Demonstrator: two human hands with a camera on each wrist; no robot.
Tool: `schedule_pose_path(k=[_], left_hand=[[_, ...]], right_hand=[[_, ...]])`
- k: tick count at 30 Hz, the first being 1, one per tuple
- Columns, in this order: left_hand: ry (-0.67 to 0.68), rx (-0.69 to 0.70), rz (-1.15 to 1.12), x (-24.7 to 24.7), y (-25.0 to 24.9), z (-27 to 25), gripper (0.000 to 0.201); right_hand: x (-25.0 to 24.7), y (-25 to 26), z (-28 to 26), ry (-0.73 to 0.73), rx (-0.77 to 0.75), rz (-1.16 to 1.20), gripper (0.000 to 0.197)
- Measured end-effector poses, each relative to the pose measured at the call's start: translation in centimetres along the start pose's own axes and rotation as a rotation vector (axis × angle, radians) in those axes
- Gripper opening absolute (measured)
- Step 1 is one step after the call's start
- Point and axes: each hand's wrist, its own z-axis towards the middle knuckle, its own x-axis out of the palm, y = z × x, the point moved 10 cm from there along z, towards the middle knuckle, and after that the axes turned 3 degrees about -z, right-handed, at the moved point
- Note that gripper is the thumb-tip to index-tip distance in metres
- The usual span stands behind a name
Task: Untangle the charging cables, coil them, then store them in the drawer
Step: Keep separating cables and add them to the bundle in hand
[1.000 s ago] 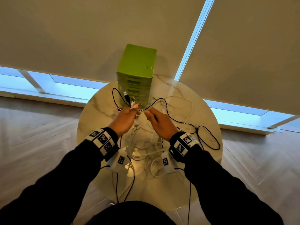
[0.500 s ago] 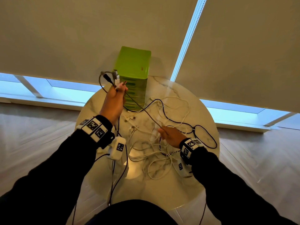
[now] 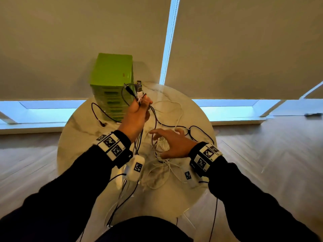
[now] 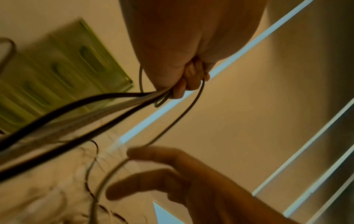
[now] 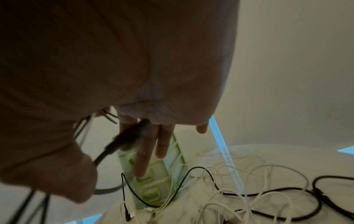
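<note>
Several black and white charging cables (image 3: 162,159) lie tangled on the round marble table (image 3: 78,130). My left hand (image 3: 142,104) is raised in front of the green drawer unit (image 3: 111,74) and grips a bunch of cable ends, whose plugs (image 3: 138,88) stick up above the fist. In the left wrist view its curled fingers (image 4: 188,78) hold dark and grey strands (image 4: 107,104) that hang down to the pile. My right hand (image 3: 167,140) hovers over the tangle with straight, spread fingers (image 5: 151,148); a dark cable (image 5: 122,142) crosses them.
The drawer unit (image 5: 151,186) stands at the table's far edge with its drawers closed. A black cable loop (image 3: 201,133) reaches the right rim, and another (image 3: 97,112) lies left of the drawers. Blinds and low windows are behind; wood floor surrounds the table.
The left hand lifted the cable ends up, then swung them right across the drawer front. The right hand left the plugs, dropped to the pile, and now has its fingers spread.
</note>
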Motion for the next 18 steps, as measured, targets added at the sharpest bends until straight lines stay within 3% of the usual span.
schedule_pose_path(k=[3,5,6,8,9,12,14,18], left_hand=[[0.170,-0.003,0.010,6.0,0.9,-0.9,0.025],[0.276,-0.023,0.058,9.9,1.8,-2.1,0.025],[0.318,-0.028,0.081,11.4,2.0,-2.8,0.024],[0.398,-0.030,0.116,14.8,2.3,-4.2,0.022],[0.431,-0.031,0.119,16.2,2.4,-4.9,0.021],[0.564,-0.026,0.165,20.4,2.9,-7.5,0.020],[0.646,-0.026,0.215,22.4,3.3,-9.4,0.023],[0.715,-0.076,0.236,25.2,5.0,-10.9,0.030]], right_hand=[[0.0,-1.3,-3.1,-0.038,0.015,0.192,0.098],[-0.8,-2.9,-5.9,-0.138,0.085,0.308,0.089],[-1.3,-3.7,-7.1,-0.204,0.117,0.346,0.076],[-2.7,-6.0,-10.4,-0.425,0.201,0.331,0.035],[-3.4,-7.4,-12.3,-0.553,0.261,0.295,0.027],[-4.6,-10.8,-18.7,-0.888,0.401,0.262,0.034],[-4.3,-11.5,-20.9,-0.909,0.408,0.348,0.033],[-2.8,-11.3,-22.6,-0.759,0.384,0.476,0.020]])
